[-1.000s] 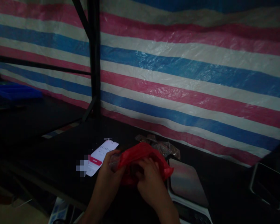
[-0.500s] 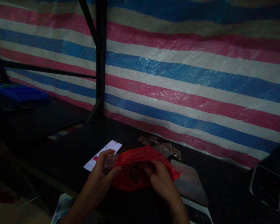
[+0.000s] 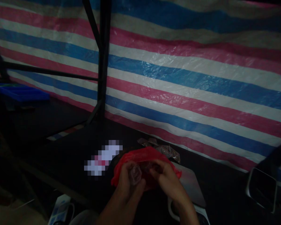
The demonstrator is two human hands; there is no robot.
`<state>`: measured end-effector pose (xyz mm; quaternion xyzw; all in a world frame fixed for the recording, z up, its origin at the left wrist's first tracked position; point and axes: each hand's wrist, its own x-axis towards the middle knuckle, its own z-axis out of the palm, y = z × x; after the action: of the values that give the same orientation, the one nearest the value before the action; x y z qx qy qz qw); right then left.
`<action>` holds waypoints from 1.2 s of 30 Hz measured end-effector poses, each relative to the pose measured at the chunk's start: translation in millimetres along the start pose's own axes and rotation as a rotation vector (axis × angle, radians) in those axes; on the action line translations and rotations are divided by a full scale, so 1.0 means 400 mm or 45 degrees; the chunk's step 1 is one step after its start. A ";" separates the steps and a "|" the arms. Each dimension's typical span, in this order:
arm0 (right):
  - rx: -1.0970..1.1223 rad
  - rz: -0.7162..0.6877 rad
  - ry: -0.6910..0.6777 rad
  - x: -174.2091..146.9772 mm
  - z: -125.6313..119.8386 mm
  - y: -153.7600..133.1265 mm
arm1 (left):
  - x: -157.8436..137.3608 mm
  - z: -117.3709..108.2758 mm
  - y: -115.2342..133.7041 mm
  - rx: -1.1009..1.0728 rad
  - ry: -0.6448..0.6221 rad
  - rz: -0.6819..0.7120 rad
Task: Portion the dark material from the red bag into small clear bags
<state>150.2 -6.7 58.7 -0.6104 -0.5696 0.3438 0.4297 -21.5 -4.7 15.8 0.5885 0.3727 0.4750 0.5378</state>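
Note:
A red plastic bag lies on the dark table with its mouth turned toward me. My left hand is at its near left edge, fingers curled round a small clear plastic bag. My right hand reaches into the mouth of the red bag from the right. Its fingertips are bent together there, and dim light hides what is between them. The red bag's contents are too dark to make out.
Several small filled clear bags lie behind the red bag. A flat-topped scale stands at its right, a phone with a blurred screen at its left. Farther off are a dark-screened device, a blue tray and a metal post.
My left hand has moved right with the small clear bag, from beside the red bag to in front of its mouth. My right hand stays at the opening.

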 end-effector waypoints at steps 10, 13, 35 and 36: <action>0.404 0.055 -0.149 -0.039 -0.024 -0.033 | 0.087 -0.025 -0.058 0.169 0.077 0.175; 0.299 -0.055 -0.101 -0.030 -0.005 -0.046 | 0.088 -0.017 -0.071 0.212 0.063 0.199; -0.494 -0.190 0.080 -0.036 0.013 -0.099 | 0.034 -0.041 0.023 -0.033 0.436 0.062; -0.496 -0.171 0.053 -0.029 0.022 -0.090 | 0.019 -0.045 0.024 -0.040 0.525 0.039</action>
<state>126.6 -17.9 87.5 -0.6497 -0.6556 0.1851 0.3372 -37.3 6.0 26.1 0.4758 0.4585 0.5992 0.4520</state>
